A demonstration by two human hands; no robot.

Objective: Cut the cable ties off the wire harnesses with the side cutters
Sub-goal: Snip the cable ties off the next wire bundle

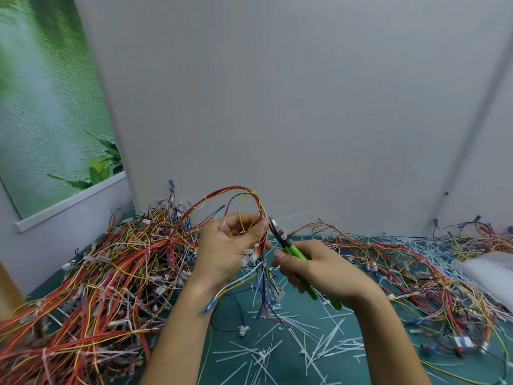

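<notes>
My left hand (pixel 226 245) grips a wire harness (pixel 244 195) of red, yellow and black wires that loops up above it, with white connectors (pixel 249 257) hanging below the fingers. My right hand (pixel 319 270) holds green-handled side cutters (pixel 294 254). Their black jaws (pixel 274 226) point up and left, right beside the wires at my left fingertips. Whether the jaws touch a tie I cannot tell.
A big heap of tied harnesses (pixel 97 273) fills the left of the green mat (pixel 277 343). More loose harnesses (pixel 430 273) lie on the right. Several cut white ties (pixel 313 351) litter the mat. A grey wall (pixel 277 107) stands close behind.
</notes>
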